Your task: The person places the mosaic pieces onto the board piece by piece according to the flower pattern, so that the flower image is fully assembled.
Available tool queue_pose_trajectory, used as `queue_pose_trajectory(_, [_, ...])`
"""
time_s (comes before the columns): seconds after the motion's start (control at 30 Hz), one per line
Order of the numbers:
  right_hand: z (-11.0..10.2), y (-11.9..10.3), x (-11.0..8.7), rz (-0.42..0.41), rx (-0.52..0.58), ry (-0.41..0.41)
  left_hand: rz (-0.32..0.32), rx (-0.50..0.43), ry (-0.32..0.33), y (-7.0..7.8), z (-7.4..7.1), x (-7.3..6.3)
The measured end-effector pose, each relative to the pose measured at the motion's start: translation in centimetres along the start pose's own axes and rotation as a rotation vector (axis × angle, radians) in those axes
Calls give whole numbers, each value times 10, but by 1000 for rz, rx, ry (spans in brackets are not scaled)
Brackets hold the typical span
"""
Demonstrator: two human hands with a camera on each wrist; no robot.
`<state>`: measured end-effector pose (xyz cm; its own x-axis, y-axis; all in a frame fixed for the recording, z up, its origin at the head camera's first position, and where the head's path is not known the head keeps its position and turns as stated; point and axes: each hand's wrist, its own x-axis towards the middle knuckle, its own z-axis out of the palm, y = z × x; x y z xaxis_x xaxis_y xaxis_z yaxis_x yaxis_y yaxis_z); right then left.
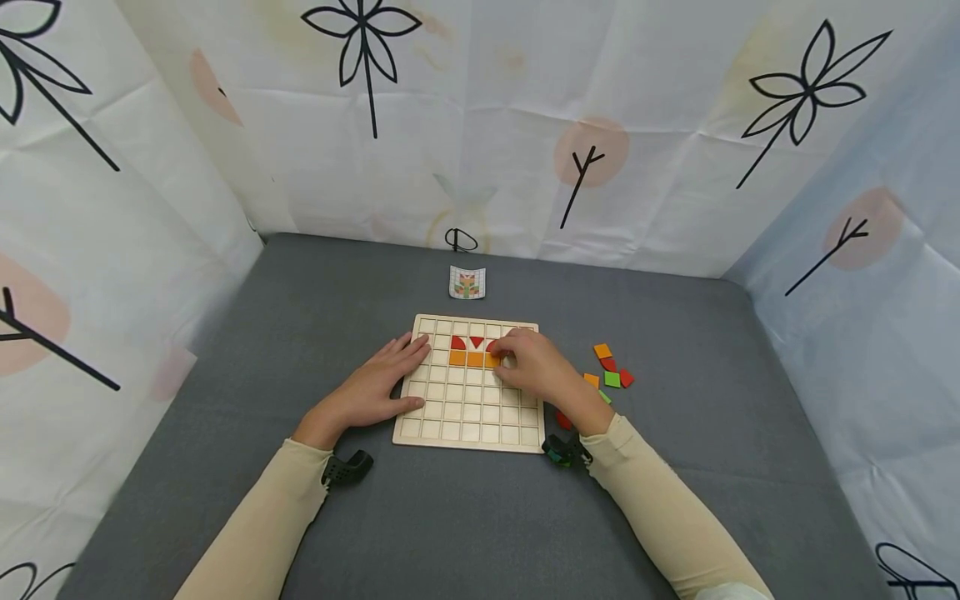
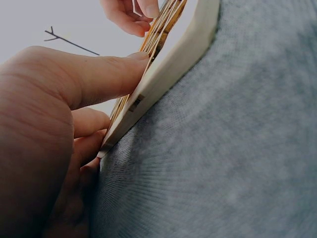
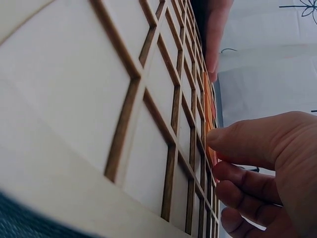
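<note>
Orange and red tiles (image 1: 476, 359) fill few cells of the board (image 1: 453, 412), loose tiles (image 1: 612, 379) remain outside, left hand (image 1: 381, 379) resting outstretched, right hand (image 1: 536, 365) bent at the orange row, its grip unclear.

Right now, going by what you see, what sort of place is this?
Probably a small tabletop booth for puzzle play or recording, though I can't be sure: patterned curtains screen three sides of a grey table, where a gridded board and loose tiles lie.
</note>
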<state>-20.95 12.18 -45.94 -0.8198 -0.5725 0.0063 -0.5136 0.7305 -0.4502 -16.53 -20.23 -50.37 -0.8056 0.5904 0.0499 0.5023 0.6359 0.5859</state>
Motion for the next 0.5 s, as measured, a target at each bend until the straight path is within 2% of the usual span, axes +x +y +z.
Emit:
queue_pose_trajectory(0.2, [-2,1,-5,-9,1,28,-2,4,-2,-2,1,0])
queue_pose_trajectory(0.5, [-17,3,-16,33,14,51,-4,1,-7,-2,0,0])
